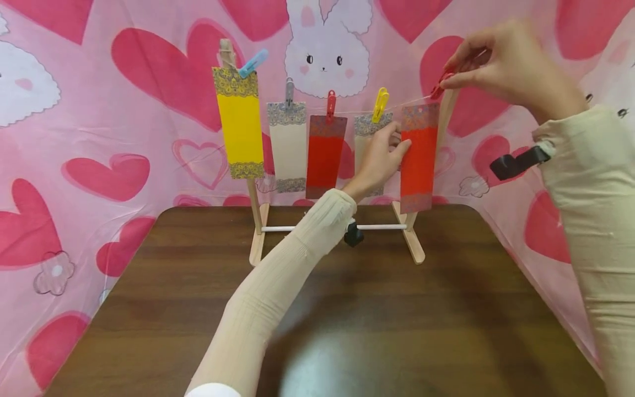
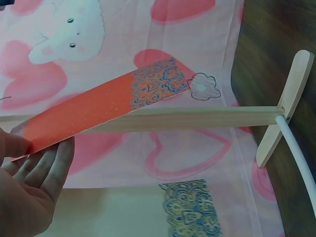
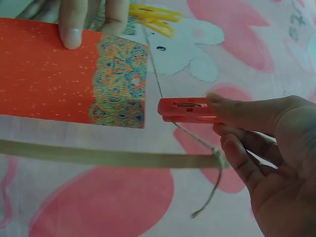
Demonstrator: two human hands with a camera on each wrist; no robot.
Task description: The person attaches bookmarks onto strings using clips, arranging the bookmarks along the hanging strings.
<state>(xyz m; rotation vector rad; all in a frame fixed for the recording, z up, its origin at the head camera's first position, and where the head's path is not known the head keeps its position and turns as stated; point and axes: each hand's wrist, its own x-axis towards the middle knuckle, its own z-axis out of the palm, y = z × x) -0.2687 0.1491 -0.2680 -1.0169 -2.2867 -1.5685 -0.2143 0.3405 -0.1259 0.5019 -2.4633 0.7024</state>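
My left hand (image 1: 379,157) pinches a red paper card (image 1: 418,160) by its left edge, thumb on the front and fingers behind. The card, with a patterned band (image 3: 118,81) at its top, is upright beside the right post. Above its top right corner, my right hand (image 1: 516,69) grips a red clothespin (image 3: 187,109) between thumb and fingers. In the right wrist view the clothespin's nose overlaps the string (image 3: 157,74), and a small gap separates it from the card's top edge. The left wrist view shows the card's lower end (image 2: 160,83) pointing away from my fingers.
On the same line hang a yellow card (image 1: 241,129), cream cards (image 1: 290,151) and another red card (image 1: 324,157), under blue, grey, red and yellow clothespins (image 1: 380,105). A wooden stand with a white crossbar (image 1: 382,226) carries the line at the back of the brown table (image 1: 372,314).
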